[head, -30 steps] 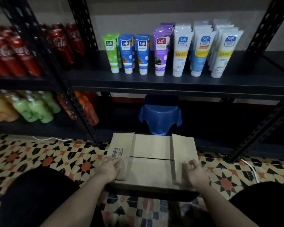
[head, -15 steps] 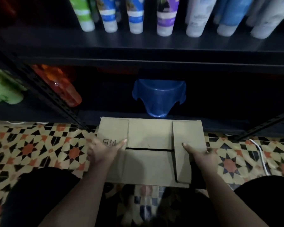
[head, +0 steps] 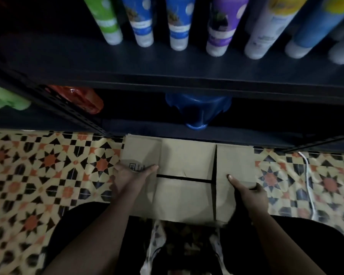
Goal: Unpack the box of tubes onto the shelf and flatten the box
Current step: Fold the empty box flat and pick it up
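- Left hand (head: pixel 132 176): laid on the left flap of the box (head: pixel 187 179), palm down, fingers straight and together, pointing toward the centre seam. The forearm enters from the lower left.
- Right hand (head: pixel 247 190): holds the right side of the box; the thumb lies on top of the right flap, the remaining fingers curl over the right edge. The forearm enters from the lower right.
- Box: cardboard, flaps folded shut, dark gaps visible between them. It sits on the patterned floor (head: pixel 48 165), its far edge just in front of the shelf (head: pixel 167 74).
- Tubes (head: pixel 219 26): standing cap-down in a row on the shelf, above and beyond the box; green, blue, purple and white.
- Blue stool (head: pixel 197 111): under the shelf, directly beyond the box.
- White cable (head: pixel 308 175): on the floor, right of the box.
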